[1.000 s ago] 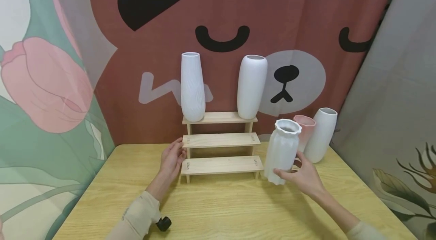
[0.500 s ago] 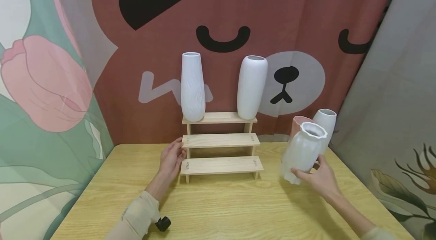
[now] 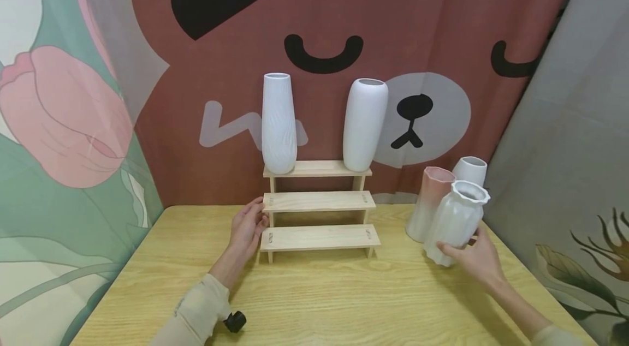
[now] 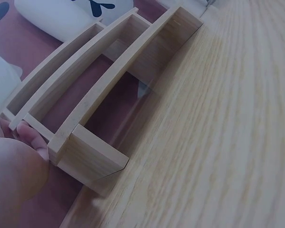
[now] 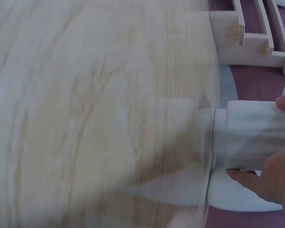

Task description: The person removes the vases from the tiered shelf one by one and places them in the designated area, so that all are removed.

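A ribbed white vase (image 3: pixel 454 226) with a scalloped rim is held in my right hand (image 3: pixel 476 258), thumb on its near side and fingers behind. In the right wrist view, the base of this vase (image 5: pixel 256 135) looks slightly off the tabletop. Just behind it stand a pink-to-white vase (image 3: pixel 432 193) and a white vase (image 3: pixel 472 169), partly hidden. My left hand (image 3: pixel 248 226) grips the left end of a three-tier wooden stand (image 3: pixel 319 201) at its middle shelf; the left wrist view shows fingers (image 4: pixel 32 137) curled at that end.
On the top shelf stand two tall white vases, a patterned one (image 3: pixel 279 127) at left and a smooth one (image 3: pixel 365 127) at right. The wooden table (image 3: pixel 324 297) runs back to a bear-print curtain (image 3: pixel 221 73). A black object (image 3: pixel 236 322) is at my left sleeve.
My right hand has carried the ribbed white vase rightward, from beside the stand to in front of the other two vases. The left hand and the stand stay put.
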Demonstrator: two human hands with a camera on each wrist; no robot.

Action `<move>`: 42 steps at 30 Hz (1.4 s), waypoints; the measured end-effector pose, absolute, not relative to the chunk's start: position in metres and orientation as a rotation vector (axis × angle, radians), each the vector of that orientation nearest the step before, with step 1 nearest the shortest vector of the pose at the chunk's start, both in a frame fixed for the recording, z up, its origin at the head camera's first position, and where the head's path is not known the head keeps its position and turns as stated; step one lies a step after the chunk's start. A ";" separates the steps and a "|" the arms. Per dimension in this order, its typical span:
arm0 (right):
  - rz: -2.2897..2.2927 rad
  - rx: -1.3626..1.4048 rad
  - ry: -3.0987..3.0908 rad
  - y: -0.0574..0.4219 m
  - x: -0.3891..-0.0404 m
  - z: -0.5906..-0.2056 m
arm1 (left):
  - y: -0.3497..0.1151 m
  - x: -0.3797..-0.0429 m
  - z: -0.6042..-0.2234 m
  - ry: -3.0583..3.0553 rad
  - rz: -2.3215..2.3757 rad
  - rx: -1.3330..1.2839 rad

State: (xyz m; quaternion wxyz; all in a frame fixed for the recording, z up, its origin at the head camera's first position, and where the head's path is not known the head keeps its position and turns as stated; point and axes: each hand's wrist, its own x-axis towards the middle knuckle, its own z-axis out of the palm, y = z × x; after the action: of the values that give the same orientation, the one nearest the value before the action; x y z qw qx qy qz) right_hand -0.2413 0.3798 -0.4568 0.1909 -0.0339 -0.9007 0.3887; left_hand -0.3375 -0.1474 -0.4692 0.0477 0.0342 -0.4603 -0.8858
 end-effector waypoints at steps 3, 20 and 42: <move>1.073 -0.113 -2.518 0.387 -0.242 -0.460 | -0.147 -0.338 -0.469 -1.394 -2.707 0.101; 1.123 -0.189 -2.548 0.399 -0.246 -0.475 | -0.148 -0.340 -0.470 -1.402 -2.709 0.105; 1.183 -0.143 -2.485 0.400 -0.234 -0.474 | -0.148 -0.338 -0.468 -1.404 -2.712 0.122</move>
State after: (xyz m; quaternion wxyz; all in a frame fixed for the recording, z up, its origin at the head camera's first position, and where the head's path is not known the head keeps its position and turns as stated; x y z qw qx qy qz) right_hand -0.2345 0.4002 -0.4740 0.1919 -0.0511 -0.8850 0.4212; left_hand -0.3382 -0.1480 -0.4677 0.0427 0.0400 -0.4590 -0.8865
